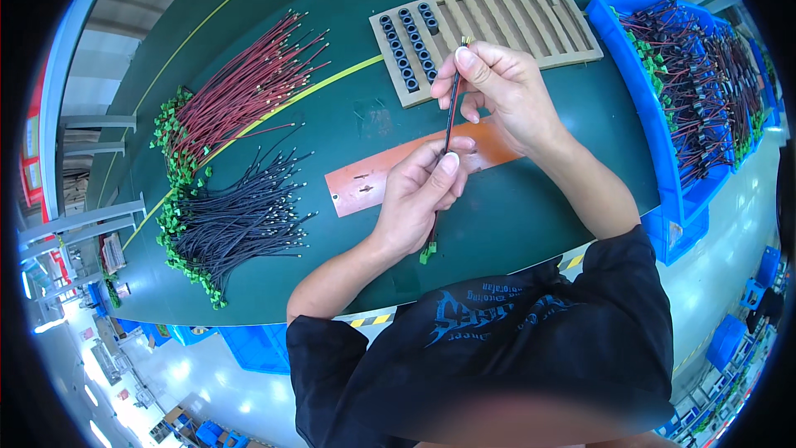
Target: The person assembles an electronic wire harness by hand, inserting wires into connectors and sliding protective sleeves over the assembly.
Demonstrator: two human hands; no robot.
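The left hand (420, 191) is pinching the dark wires (451, 119) midway and the right hand (506, 91), nearer the slotted tray (572, 57), their far end, the long axis running near to far.

The far-left red wires (249, 75) and near-left black wires (236, 220) both end in bright green plugs (171, 224), and the held wires (451, 119) pair black with red. A yellow line (338, 74) crosses the dark green table (348, 241); the plate (356, 192) is orange, the far tray (579, 56) tan with black rings (394, 44), the right bin (639, 112) blue, the near shirt (539, 357) black with blue print (450, 309).
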